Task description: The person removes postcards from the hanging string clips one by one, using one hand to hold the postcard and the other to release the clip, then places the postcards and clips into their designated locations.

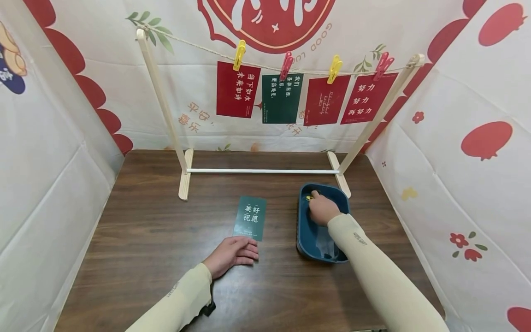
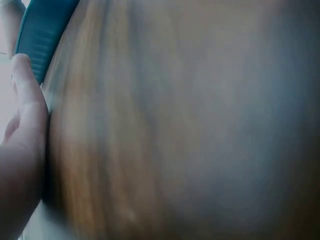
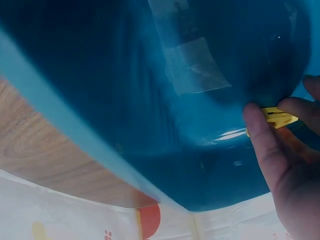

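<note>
My right hand [image 1: 323,210] reaches down inside a blue plastic bin [image 1: 308,237]. In the right wrist view its thumb and fingertips pinch a yellow clothespin [image 3: 279,118] low in the bin. A clear plastic piece [image 1: 325,243] lies in the near part of the bin. My left hand [image 1: 234,256] rests on the wooden table with relaxed fingers, at the lower edge of a green card [image 1: 250,214] with white Chinese characters. The card lies flat, left of the bin.
Behind stands a wooden frame [image 1: 166,101] with a string [image 1: 195,46]. Several red and green cards [image 1: 238,97] hang from it by yellow and pink clothespins [image 1: 335,69]. A white rod [image 1: 261,171] joins the feet. Printed white cloth [image 1: 469,184] surrounds the table [image 1: 145,240].
</note>
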### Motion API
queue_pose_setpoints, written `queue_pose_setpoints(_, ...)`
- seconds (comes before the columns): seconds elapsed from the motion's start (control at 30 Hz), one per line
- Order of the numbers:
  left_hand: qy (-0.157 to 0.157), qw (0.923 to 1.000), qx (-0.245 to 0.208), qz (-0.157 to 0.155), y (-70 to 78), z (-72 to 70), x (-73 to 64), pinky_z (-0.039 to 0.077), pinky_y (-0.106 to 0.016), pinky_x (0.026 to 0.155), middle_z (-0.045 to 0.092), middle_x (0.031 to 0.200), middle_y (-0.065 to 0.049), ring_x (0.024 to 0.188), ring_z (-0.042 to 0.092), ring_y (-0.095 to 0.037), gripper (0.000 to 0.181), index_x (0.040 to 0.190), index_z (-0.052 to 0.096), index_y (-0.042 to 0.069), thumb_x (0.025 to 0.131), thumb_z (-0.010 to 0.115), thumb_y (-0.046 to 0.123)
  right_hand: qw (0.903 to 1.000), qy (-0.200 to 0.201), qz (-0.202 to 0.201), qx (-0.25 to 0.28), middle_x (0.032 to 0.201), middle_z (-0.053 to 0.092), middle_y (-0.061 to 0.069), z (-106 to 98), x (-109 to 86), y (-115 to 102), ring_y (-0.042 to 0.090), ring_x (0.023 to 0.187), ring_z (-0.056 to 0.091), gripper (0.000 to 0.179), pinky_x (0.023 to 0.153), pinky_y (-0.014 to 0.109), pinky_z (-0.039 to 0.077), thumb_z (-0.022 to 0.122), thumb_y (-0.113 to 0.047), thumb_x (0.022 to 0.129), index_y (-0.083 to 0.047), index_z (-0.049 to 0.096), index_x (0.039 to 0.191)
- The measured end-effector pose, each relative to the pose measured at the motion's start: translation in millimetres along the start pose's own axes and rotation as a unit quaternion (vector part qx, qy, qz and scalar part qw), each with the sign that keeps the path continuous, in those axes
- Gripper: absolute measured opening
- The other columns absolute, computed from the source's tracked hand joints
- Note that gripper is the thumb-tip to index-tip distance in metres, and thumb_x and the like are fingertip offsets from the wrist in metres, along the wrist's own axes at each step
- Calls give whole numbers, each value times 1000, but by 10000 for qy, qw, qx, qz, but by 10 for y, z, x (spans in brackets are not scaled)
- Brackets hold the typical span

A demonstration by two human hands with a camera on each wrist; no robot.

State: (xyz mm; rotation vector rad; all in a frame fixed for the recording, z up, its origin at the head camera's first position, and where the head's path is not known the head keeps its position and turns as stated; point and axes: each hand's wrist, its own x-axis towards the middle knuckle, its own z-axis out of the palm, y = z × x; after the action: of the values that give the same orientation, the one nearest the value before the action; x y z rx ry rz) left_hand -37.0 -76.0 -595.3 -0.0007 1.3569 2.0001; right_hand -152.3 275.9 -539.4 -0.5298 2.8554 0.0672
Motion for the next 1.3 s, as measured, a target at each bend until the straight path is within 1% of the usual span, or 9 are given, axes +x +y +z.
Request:
queue_pose_setpoints(0.27, 143, 9993, 276, 212, 162, 24, -45, 63, -40, 90, 71, 121, -30, 104, 76, -27, 41, 137, 57, -19, 116, 49, 16, 9997, -181, -21, 178, 132, 61, 27, -410, -125, -162, 25, 77, 64, 19, 61, 41, 59, 65, -7, 105, 4, 78, 98)
queue_pose_setpoints(0.37, 317, 9964, 576, 527, 356, -20, -44, 63, -40, 90, 69, 123, -36, 102, 76, -29, 40, 136, 56, -21, 116, 50, 13, 9993, 76, -324, 162, 134, 61, 29, -591, -144, -184, 21, 70, 63, 16, 58, 37, 55, 67, -6, 105, 2, 80, 103)
queue_pose_setpoints(0.47, 681, 9906, 852, 831, 595, -117, -55, 64, -38, 88, 68, 121, -37, 101, 76, -31, 38, 134, 56, -22, 116, 50, 11, 9969, 399, -668, 74, 129, 63, 27, -775, -137, -240, 24, 78, 69, 18, 65, 40, 59, 69, -6, 103, 4, 80, 114)
queue_pose_setpoints(0.6, 1225, 9770, 1231, 1241, 885, -285, -115, 64, -38, 87, 71, 115, -34, 96, 75, -25, 36, 129, 60, -21, 116, 51, 11, 9918, 805, -992, 45, 125, 67, 23, -1035, -103, -420, 32, 99, 74, 20, 79, 46, 63, 70, -4, 103, 3, 80, 118)
queue_pose_setpoints(0.77, 1617, 9609, 1538, 1640, 1124, -436, -197, 64, -36, 86, 73, 112, -27, 94, 74, -18, 36, 128, 61, -20, 117, 50, 13, 9857, 1040, -1323, -41, 126, 68, 21, -1264, -37, -674, 31, 105, 74, 20, 83, 44, 63, 71, -2, 102, 2, 79, 121)
queue_pose_setpoints(0.9, 1774, 9554, 1603, 1732, 1251, -472, -214, 63, -32, 84, 72, 112, -27, 95, 74, -19, 35, 127, 62, -19, 117, 51, 13, 9849, 1039, -1381, -134, 125, 69, 19, -1381, 34, -813, 29, 103, 74, 20, 85, 45, 64, 75, -7, 102, -1, 80, 120)
queue_pose_setpoints(1.07, 1814, 9507, 1775, 1783, 1472, -456, -183, 63, -35, 87, 73, 107, -16, 98, 74, -25, 30, 124, 65, -13, 116, 53, 13, 9835, 1143, -1400, -64, 121, 71, 16, -1623, 130, -945, 28, 101, 74, 20, 88, 46, 64, 78, -10, 100, -4, 82, 119)
queue_pose_setpoints(1.2, 1797, 9479, 1865, 1853, 1789, -392, -165, 63, -40, 91, 71, 111, -16, 100, 74, -26, 27, 127, 64, -9, 115, 55, 13, 9784, 1325, -1578, 167, 114, 74, 14, -1958, 181, -1064, 28, 95, 74, 22, 83, 43, 64, 78, -8, 99, -4, 81, 120)
queue_pose_setpoints(1.3, 1865, 9406, 2042, 1970, 2077, -347, -137, 63, -41, 91, 69, 116, -19, 102, 73, -27, 28, 132, 62, -7, 115, 56, 15, 9698, 1664, -1745, 378, 114, 76, 13, -2266, 227, -1168, 28, 99, 74, 23, 86, 42, 64, 79, -7, 100, -4, 80, 123)
